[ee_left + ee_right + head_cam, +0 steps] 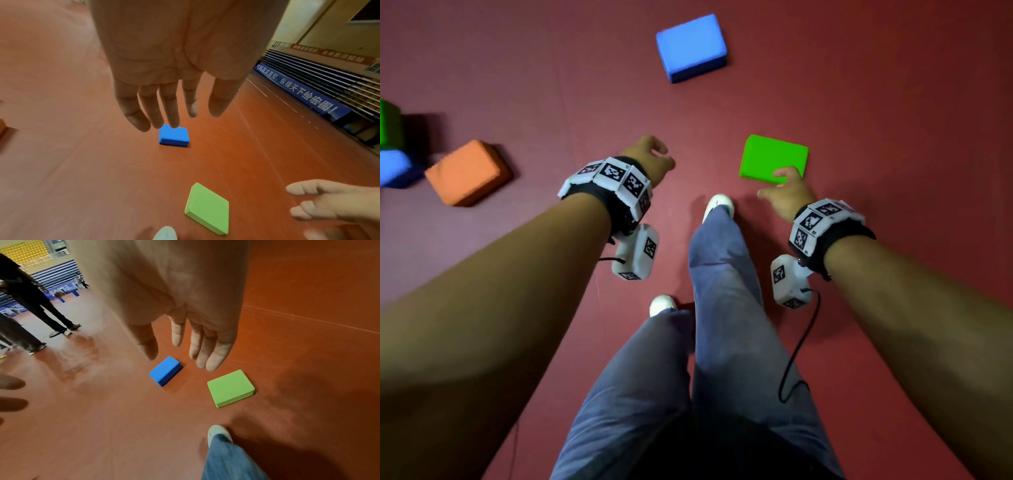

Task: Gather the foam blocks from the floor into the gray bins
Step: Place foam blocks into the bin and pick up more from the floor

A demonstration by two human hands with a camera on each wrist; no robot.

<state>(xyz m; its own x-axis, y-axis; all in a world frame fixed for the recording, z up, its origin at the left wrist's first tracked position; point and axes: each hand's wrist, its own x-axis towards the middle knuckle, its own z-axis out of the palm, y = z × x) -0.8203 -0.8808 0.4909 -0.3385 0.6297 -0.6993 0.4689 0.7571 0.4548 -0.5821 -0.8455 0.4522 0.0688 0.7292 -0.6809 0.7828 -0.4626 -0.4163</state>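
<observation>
A flat green foam block lies on the red floor just ahead of my right foot. A blue foam block lies farther ahead. My right hand hangs in the air above the green block's near edge, fingers relaxed and empty. My left hand is held out over bare floor to the left of the green block, fingers straight, holding nothing. No gray bin is in view.
At the left lie an orange block, another blue block and a green block. My legs and white shoes stand between my arms. People stand far off; bleachers with a blue banner line the hall's edge.
</observation>
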